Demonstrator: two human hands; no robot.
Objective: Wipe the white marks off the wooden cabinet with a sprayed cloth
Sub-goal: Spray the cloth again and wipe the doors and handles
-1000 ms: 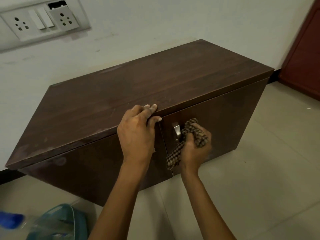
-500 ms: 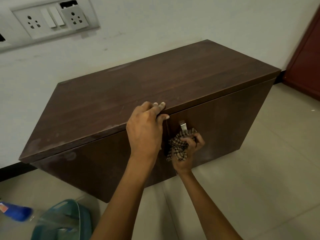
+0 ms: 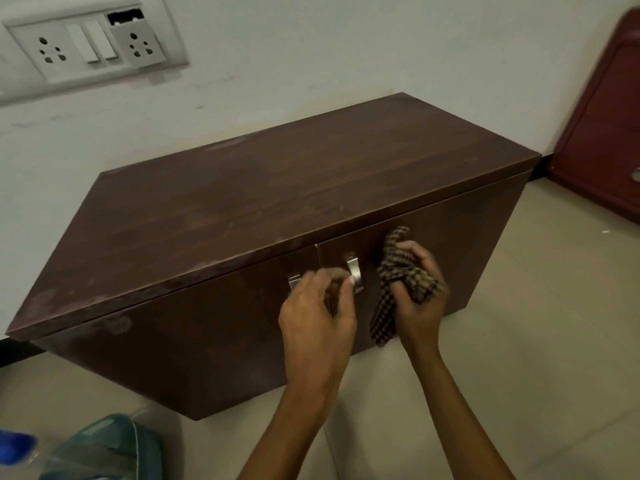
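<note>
A low dark wooden cabinet stands on the floor against the wall, with two doors and two metal handles. Faint whitish smudges show along its top left front edge and on the left door. My right hand is bunched around a brown checked cloth, held against the right door just right of the handles. My left hand hovers in front of the handles with fingers curled and thumb and fingertips close together; it holds nothing that I can see.
A white socket and switch panel is on the wall above left. A red-brown door is at the right. A teal plastic item and a blue-capped bottle lie on the tiled floor at bottom left.
My left hand has come off the cabinet's top edge and dropped in front of the handles. My right hand with the cloth has shifted right, past the handle, onto the right door.
</note>
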